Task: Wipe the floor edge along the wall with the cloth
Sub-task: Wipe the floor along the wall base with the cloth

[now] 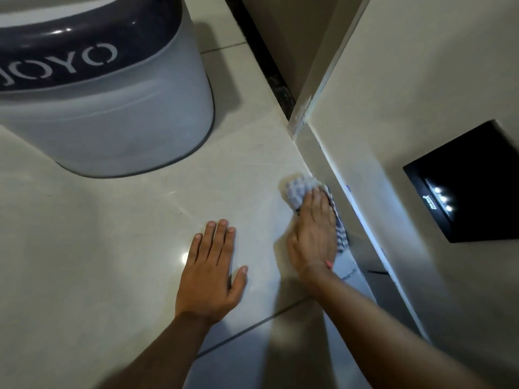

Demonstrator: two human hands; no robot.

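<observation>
**Cloth pressed to the floor edge beside the wall**

A crumpled pale grey-and-white checked cloth is seen on the glossy cream tiled floor, right where the floor meets the low skirting strip at the foot of the cream painted wall. The cloth is pressed down by the right hand, which is laid flat over its near part; the fingers are held together and stretched forward over the fabric rather than curled around it. A striped edge of the cloth is visible along the wall side of the hand, touching the skirting.

The left hand is placed palm-down on the bare tile, well apart from the cloth, with its 4 fingers extended close together and the thumb spread out to the side. Nothing is held in it.

A large grey plastic bin with a dark band lettered "JOYO" is standing on the floor further away, to the left. A black rectangular panel with 3 small white lights is mounted on the wall to the right. A dark grout line is crossed by both forearms.
</observation>
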